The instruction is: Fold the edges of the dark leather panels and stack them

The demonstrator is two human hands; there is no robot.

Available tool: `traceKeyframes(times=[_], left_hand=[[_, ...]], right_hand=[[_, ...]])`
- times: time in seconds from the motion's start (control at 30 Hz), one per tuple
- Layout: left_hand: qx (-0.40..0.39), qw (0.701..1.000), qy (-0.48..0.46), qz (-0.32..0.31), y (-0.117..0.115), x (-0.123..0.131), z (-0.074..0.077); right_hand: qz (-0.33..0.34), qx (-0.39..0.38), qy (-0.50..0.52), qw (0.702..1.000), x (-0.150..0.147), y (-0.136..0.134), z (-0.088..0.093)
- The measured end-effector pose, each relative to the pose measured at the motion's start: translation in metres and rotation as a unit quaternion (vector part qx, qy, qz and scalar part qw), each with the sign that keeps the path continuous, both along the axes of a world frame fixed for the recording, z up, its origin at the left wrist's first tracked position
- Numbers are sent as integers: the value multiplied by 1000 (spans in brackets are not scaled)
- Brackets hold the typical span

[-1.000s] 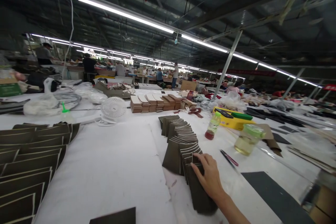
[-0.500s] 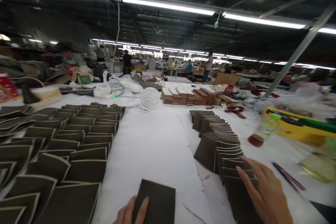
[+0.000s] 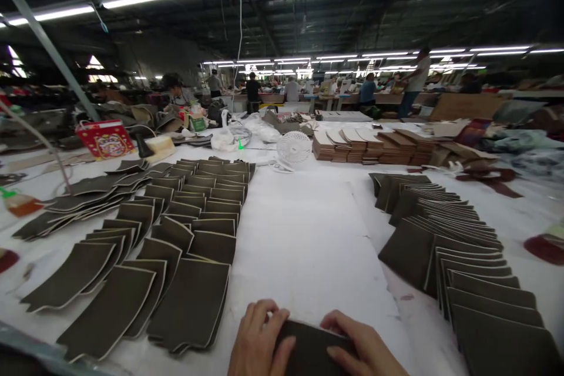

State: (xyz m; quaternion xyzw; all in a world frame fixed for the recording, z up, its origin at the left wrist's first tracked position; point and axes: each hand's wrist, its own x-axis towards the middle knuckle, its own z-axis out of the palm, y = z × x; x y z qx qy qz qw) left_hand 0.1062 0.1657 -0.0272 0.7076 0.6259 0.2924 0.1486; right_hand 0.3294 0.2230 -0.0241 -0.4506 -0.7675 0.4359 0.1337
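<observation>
Head view: left hand [image 3: 258,341] and right hand [image 3: 363,346] are gripping a dark panel [image 3: 311,349] by opposite sides, toward the white bench's [image 3: 304,235] near edge. Uneven finger pressure would be risking a crease; the right hand straying would be disturbing the fanned panels [image 3: 502,335] along the right. Toward the left edge, notched panels [image 3: 189,299] are overlapping: matte, leather-like, gently curving, pale-edged.

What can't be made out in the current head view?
Head view: near end of the dark panel, cut off by bottom edge.
Head view: its sides, covered by left grip and right grip.
Head view: bottle, right side cut off by picture edge.
Head view: handwork of distant people, too small.
</observation>
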Motion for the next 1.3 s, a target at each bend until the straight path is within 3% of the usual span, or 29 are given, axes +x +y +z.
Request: traceKeyframes(times=[0.07,0.17,0.3,0.43,0.53,0.7,0.83,0.93,1.0,1.1,1.3], left_hand=[[-73,996,-50,-15,12,-3,21],[-237,961,-136,-50,25,-1,40],[-354,903,-236,-58,29,-2,38],[-444,837,-316,-48,28,-4,30],[-453,820,-347,-37,27,-3,28],[-437,819,-370,-47,24,0,30],[-430,819,-377,-52,23,2,29],[-427,819,-378,-53,22,3,28],[-428,820,-377,-53,22,3,28],[-432,819,-374,-55,23,2,27],[-425,832,-353,-51,24,6,25]], right_hand=[[15,-1,21,1000,-1,-3,6],[20,-6,36,999,-3,-9,10],[13,19,48,999,-2,-16,10],[50,57,61,995,-4,-19,16],[36,32,41,998,-8,-20,22],[4,-18,5,1000,-14,-24,19],[12,43,25,999,-16,-22,3],[-20,87,35,995,-14,-19,-3],[-23,70,60,995,-12,-19,0],[29,41,58,997,-9,-20,11],[42,-2,-102,994,-7,-21,27]])
